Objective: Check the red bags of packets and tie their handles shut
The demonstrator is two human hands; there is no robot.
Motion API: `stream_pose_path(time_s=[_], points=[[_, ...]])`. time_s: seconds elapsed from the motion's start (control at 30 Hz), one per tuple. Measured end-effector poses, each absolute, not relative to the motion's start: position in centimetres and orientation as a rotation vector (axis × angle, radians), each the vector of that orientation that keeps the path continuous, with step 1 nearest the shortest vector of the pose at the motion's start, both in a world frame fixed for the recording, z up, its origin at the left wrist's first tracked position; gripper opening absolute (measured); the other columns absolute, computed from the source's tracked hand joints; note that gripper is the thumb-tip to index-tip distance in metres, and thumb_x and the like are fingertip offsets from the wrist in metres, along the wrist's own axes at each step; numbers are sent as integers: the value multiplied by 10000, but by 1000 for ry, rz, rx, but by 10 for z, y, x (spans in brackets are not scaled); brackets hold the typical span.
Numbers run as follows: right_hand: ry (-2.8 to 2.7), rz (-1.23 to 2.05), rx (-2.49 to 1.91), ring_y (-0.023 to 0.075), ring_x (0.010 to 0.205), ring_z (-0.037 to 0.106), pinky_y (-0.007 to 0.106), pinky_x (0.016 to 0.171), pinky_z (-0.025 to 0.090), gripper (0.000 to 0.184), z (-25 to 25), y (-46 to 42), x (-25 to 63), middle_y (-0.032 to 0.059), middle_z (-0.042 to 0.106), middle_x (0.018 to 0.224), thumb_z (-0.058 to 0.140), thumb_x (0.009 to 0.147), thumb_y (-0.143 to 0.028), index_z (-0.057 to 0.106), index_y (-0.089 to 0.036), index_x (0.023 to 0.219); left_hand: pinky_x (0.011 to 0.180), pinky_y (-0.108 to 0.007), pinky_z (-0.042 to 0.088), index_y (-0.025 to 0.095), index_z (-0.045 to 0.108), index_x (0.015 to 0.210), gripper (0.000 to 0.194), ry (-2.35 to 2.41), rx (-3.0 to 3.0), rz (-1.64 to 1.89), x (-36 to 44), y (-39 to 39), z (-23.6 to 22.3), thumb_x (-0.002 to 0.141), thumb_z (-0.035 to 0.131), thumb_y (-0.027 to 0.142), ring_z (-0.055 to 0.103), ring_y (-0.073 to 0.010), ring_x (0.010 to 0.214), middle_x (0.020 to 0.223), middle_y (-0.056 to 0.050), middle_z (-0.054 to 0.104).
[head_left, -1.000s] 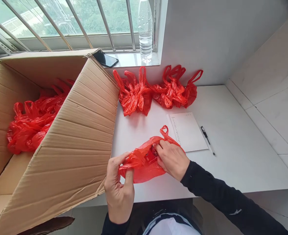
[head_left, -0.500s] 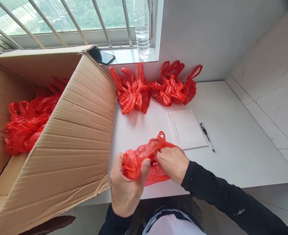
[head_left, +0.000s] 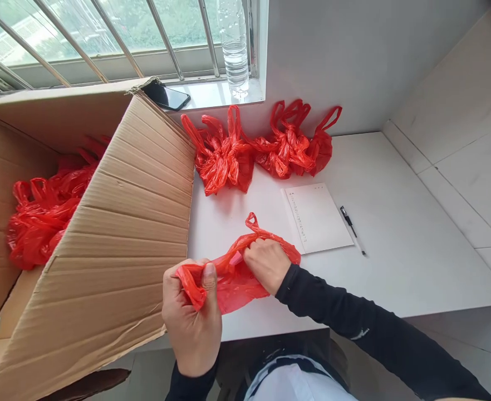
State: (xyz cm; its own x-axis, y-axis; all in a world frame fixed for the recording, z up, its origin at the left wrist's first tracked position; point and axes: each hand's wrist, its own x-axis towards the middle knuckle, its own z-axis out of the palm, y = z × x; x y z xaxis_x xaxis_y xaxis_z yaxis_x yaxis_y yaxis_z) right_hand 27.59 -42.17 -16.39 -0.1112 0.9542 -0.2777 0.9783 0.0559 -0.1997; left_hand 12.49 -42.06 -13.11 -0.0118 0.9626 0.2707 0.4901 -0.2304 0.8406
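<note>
A thin red plastic bag [head_left: 241,287] is stretched between my hands above the front of the white table. My left hand [head_left: 193,317] is closed on its gathered left end, the thumb pressing the plastic against the fingers. At the bag's opening, my right hand [head_left: 266,262] is closed, with its fingers partly down inside. Red plastic hides those fingertips, so I cannot make out what they hold besides the bag. One handle loop of the bag sticks up beyond my right hand.
On the left stands a cardboard box [head_left: 124,223] with red bags [head_left: 49,217] inside. Knotted red bags [head_left: 224,159] line the table's back. A notebook [head_left: 318,217] and pen [head_left: 353,229] lie to the right. The windowsill bears a phone [head_left: 172,98] and water bottle [head_left: 235,55].
Both hands have shifted left with the bag. The bag is pulled longer between them, and the left end now hangs as a folded strip over my left fingers.
</note>
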Motion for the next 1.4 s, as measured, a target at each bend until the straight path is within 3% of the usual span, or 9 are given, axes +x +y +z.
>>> stream_pose_path(time_s=[0.1, 0.23, 0.27, 0.43, 0.63, 0.9, 1.03, 1.17, 1.4], points=[[2234, -500, 2049, 219, 855, 657, 294, 708, 482, 206, -167, -421, 280, 129, 691, 864, 497, 899, -2, 664, -124, 904, 703, -263, 490, 242, 565, 940, 231, 1562, 1742, 1121, 122, -420, -133, 885, 662, 444, 593, -153, 765, 895, 12, 592], [2235, -490, 2047, 213, 809, 660, 287, 671, 464, 187, -173, -422, 281, 120, 686, 832, 527, 882, 1, 658, -121, 829, 633, -302, 507, 254, 561, 1096, 510, 1600, 1855, 834, 119, -420, -132, 716, 804, 490, 617, -183, 690, 911, 8, 627], [2241, -483, 2053, 212, 803, 659, 289, 660, 456, 195, -174, -422, 281, 117, 686, 833, 521, 878, 7, 654, -122, 815, 627, -304, 502, 254, 568, 1105, 493, 1557, 1926, 766, 118, -420, -133, 723, 800, 462, 621, -187, 681, 897, 8, 636], [2268, -410, 2140, 211, 789, 635, 307, 621, 405, 219, -166, -428, 287, 78, 664, 805, 497, 852, 18, 624, -151, 796, 671, -250, 462, 247, 628, 921, 59, 1372, 2134, 773, 107, -416, -138, 865, 639, 259, 617, -151, 706, 820, 24, 646], [2230, -343, 2247, 194, 671, 592, 320, 577, 345, 247, -144, -447, 290, 67, 621, 720, 471, 976, -165, 577, -169, 752, 770, -211, 457, 246, 646, 971, 114, 1423, 2002, 1015, 99, -417, -138, 862, 678, 238, 616, -136, 811, 923, 25, 664], [2121, -489, 2376, 200, 634, 609, 326, 541, 307, 263, -137, -455, 280, 44, 631, 696, 456, 1004, -269, 574, -181, 787, 749, -213, 497, 260, 657, 1009, 165, 1352, 1864, 967, 102, -422, -141, 851, 702, 274, 645, -141, 822, 970, 16, 677], [2081, -610, 2340, 200, 645, 631, 316, 533, 297, 301, -142, -457, 275, 48, 664, 732, 401, 1025, -286, 600, -178, 827, 724, -235, 510, 261, 659, 1037, 249, 1415, 1759, 863, 101, -425, -141, 814, 743, 331, 658, -154, 797, 1021, 4, 686], [2110, -665, 2177, 201, 602, 631, 311, 506, 277, 392, -147, -459, 276, 52, 657, 662, 403, 1035, -287, 619, -181, 726, 785, -282, 533, 235, 650, 1076, 277, 1391, 1618, 875, 99, -424, -145, 841, 719, 364, 668, -186, 864, 1114, -41, 661], [2021, -624, 2116, 208, 598, 649, 300, 469, 265, 229, -153, -459, 285, 85, 668, 667, 525, 955, -156, 650, -146, 764, 811, -308, 568, 209, 633, 1145, 359, 1238, 1280, 880, 99, -419, -157, 836, 736, 361, 677, -216, 946, 1198, -99, 648]])
